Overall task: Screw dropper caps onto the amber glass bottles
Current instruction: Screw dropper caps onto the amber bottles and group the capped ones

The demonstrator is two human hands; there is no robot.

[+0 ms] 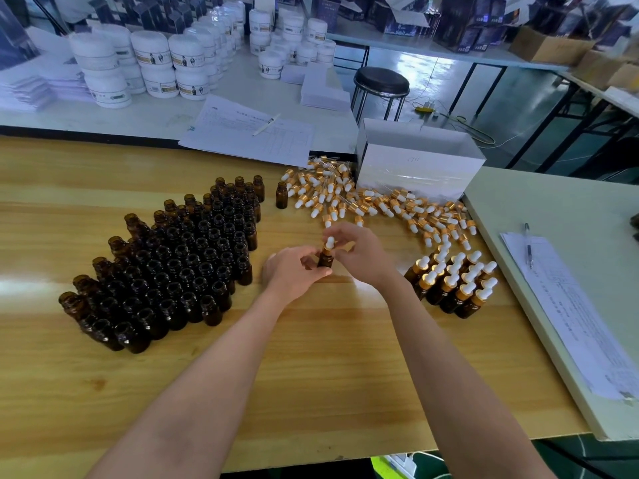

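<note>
My left hand grips a small amber glass bottle above the wooden table. My right hand pinches a dropper cap with a white bulb and gold collar, seated on that bottle's neck. To the left stand several rows of open amber bottles. A pile of loose dropper caps lies behind my hands. At the right stands a cluster of capped bottles. A lone open bottle stands by the pile.
A white cardboard box stands behind the caps. Papers with a pen lie at the back; more papers and a pen lie on a pale board at the right. White jars fill the far table. A black stool stands beyond.
</note>
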